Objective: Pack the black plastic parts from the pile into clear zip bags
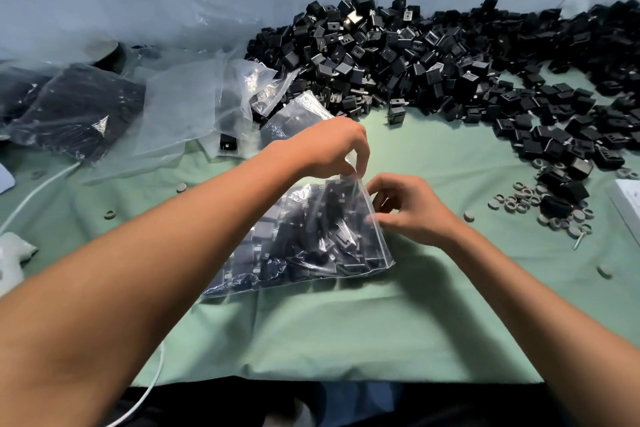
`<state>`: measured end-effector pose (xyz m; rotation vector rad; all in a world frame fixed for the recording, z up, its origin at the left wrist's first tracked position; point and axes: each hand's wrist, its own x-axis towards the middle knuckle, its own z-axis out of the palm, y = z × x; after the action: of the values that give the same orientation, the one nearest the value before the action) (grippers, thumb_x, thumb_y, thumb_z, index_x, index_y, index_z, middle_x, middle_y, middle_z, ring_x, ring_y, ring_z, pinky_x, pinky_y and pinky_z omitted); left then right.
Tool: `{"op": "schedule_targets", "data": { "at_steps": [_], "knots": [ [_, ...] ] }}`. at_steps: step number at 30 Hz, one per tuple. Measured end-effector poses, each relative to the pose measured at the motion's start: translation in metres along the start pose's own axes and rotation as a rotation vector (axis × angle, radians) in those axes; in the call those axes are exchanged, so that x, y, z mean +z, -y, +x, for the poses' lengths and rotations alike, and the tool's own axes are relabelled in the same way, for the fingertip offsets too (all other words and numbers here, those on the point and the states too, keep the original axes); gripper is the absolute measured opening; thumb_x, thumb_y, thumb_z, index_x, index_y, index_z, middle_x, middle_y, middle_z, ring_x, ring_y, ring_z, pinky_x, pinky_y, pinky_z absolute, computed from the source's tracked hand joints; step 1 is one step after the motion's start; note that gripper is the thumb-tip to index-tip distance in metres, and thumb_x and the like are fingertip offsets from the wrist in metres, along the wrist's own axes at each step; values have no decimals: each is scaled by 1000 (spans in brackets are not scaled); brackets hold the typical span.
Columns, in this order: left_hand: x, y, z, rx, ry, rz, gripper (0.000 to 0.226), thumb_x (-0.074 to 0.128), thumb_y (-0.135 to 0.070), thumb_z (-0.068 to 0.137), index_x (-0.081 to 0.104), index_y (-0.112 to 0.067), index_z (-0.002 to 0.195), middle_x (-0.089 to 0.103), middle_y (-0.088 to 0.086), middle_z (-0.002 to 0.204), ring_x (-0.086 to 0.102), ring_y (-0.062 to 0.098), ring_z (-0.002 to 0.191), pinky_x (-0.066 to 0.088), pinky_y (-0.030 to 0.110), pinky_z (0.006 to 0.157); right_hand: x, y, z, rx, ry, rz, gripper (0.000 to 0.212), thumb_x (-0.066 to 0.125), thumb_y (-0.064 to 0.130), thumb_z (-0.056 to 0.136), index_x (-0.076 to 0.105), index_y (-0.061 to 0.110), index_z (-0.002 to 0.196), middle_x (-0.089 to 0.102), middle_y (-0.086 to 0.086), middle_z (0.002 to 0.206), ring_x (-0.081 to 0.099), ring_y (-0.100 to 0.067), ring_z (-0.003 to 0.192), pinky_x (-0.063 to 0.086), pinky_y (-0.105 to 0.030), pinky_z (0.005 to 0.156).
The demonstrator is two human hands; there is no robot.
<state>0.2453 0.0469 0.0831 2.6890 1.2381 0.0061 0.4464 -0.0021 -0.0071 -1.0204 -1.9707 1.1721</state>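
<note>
A clear zip bag (pixel 304 239) full of black plastic parts lies on the green cloth in the middle. My left hand (pixel 329 146) pinches the bag's top corner from above. My right hand (pixel 412 208) pinches the bag's right edge between thumb and fingers. A large pile of loose black parts (pixel 433 59) spreads across the back and right of the table.
Empty clear bags (pixel 194 104) and a filled bag (pixel 76 111) lie at the back left. Small grey rings (pixel 526 198) and a screw (pixel 581 236) are scattered at the right. A white cable (pixel 31 198) runs along the left. A white box edge (pixel 628 201) sits far right.
</note>
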Motion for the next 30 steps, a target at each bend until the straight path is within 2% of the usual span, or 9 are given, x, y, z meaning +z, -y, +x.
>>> {"op": "schedule_targets", "data": {
  "at_steps": [3,5,9,12,15,20,25,28,30],
  "knots": [
    [0,-1,-1,-1,-4,-5,19,83,-10,80,80,-27,86,67,-1,107,61,19,102,50,43,91,8,0,-3,14,34,40,28,84,-6,75,73,9,96,71,-18,84,61,-17,72,54,-42,70],
    [0,0,-3,2,-11,-7,17,83,-11,80,80,-27,85,68,-2,105,61,19,100,50,43,90,5,-2,-6,51,-22,153,27,83,-5,78,73,8,100,72,-22,87,64,-20,75,56,-42,73],
    [-1,0,-4,-8,-15,-5,15,83,-13,82,80,-27,86,68,-2,105,62,18,100,50,43,90,5,-5,-5,63,-59,186,23,88,4,78,76,7,97,77,-13,89,71,-21,80,61,-39,79],
    [2,-2,-2,-4,-16,0,16,83,-13,82,80,-27,88,68,-2,106,62,18,100,50,42,91,10,-5,0,69,-47,204,21,87,1,78,76,4,95,76,-17,88,71,-22,79,61,-42,80],
    [4,-1,-2,-7,-24,3,15,82,-14,83,81,-27,89,68,-3,107,62,18,101,50,42,92,7,-6,2,73,-65,239,22,88,4,77,76,4,95,78,-14,90,75,-26,83,61,-36,82],
    [7,-2,-2,-11,-52,-22,15,81,-11,83,81,-24,89,69,-2,106,62,19,100,50,41,91,9,-7,5,107,-70,216,19,87,-1,76,76,3,91,78,-15,88,74,-24,81,61,-41,83],
    [6,-5,-1,4,-60,-18,16,80,-9,83,81,-24,89,69,-1,107,61,19,101,48,36,88,23,-2,10,104,-40,210,17,80,-9,73,72,-6,88,74,-27,90,71,-25,80,60,-58,86],
    [4,-2,-4,-3,-73,-37,16,80,-9,83,81,-23,90,69,0,107,61,20,99,48,38,87,21,-3,11,101,-88,214,16,82,-4,75,74,-2,88,74,-25,89,71,-28,79,59,-60,85],
    [3,1,-7,-11,-80,-50,15,80,-10,83,81,-22,90,69,0,106,62,20,99,49,39,87,18,-4,10,104,-135,239,16,84,-1,76,76,2,90,75,-20,87,70,-26,77,61,-55,82]
  ]
}}
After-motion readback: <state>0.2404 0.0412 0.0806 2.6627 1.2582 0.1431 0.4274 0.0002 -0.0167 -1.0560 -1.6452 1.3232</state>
